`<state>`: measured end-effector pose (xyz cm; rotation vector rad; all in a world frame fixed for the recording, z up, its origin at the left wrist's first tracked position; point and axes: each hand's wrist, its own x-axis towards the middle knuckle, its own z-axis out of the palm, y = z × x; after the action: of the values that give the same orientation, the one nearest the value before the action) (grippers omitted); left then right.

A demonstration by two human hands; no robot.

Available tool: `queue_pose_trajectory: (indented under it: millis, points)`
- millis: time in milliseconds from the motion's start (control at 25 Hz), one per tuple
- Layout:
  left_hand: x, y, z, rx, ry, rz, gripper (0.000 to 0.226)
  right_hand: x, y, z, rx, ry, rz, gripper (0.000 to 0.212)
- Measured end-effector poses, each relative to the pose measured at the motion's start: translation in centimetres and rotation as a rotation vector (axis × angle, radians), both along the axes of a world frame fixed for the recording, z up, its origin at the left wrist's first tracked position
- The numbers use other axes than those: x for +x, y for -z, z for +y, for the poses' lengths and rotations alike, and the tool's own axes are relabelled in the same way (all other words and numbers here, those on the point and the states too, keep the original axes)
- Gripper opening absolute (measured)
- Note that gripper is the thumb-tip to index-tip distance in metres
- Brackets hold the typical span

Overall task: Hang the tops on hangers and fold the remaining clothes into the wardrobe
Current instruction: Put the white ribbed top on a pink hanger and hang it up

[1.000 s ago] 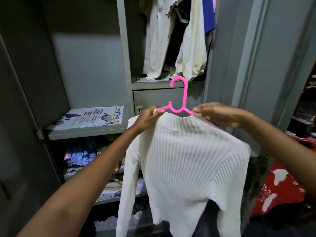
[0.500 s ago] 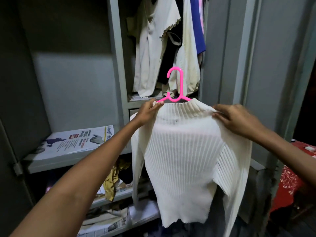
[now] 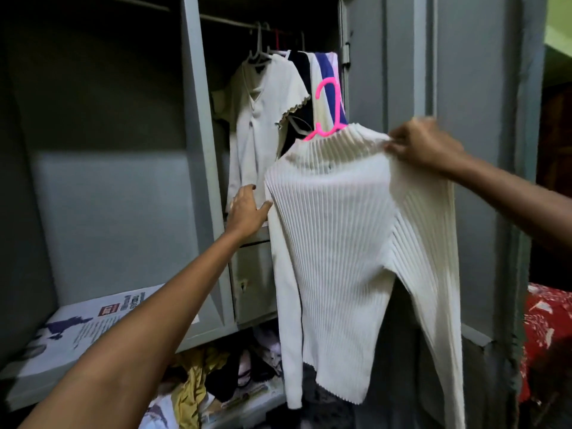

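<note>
A white ribbed sweater (image 3: 349, 249) hangs on a pink hanger (image 3: 326, 119) in front of the open grey wardrobe (image 3: 198, 150). My right hand (image 3: 421, 147) pinches the sweater's right shoulder and holds it up. My left hand (image 3: 247, 209) is open, its fingers touching the sweater's left sleeve edge below the shoulder. Behind the hanger's hook, several tops (image 3: 269, 113) hang from the rail (image 3: 235, 23) in the upper right compartment.
A newspaper (image 3: 93, 329) lines the left shelf. Loose clothes (image 3: 223, 373) lie jumbled on the lower shelf. A small drawer (image 3: 253, 280) sits under the hanging compartment. The wardrobe door (image 3: 448, 72) stands open at right, with red fabric (image 3: 548, 329) beyond it.
My left hand has let go of the sweater's collar and dropped to the left sleeve. The sweater and hanger have risen toward the hanging compartment. The right hand stays on the shoulder.
</note>
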<state>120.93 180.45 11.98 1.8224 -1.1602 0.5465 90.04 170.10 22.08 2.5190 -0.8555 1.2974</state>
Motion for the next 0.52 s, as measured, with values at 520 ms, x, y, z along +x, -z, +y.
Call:
queue_pose_trajectory:
  millis: [520]
  points:
    - [4.8, -4.3, -0.2, 0.072, -0.262, -0.303, 0.061, 11.6, -14.5, 1.7, -0.157, 0.135, -0.141, 0.024]
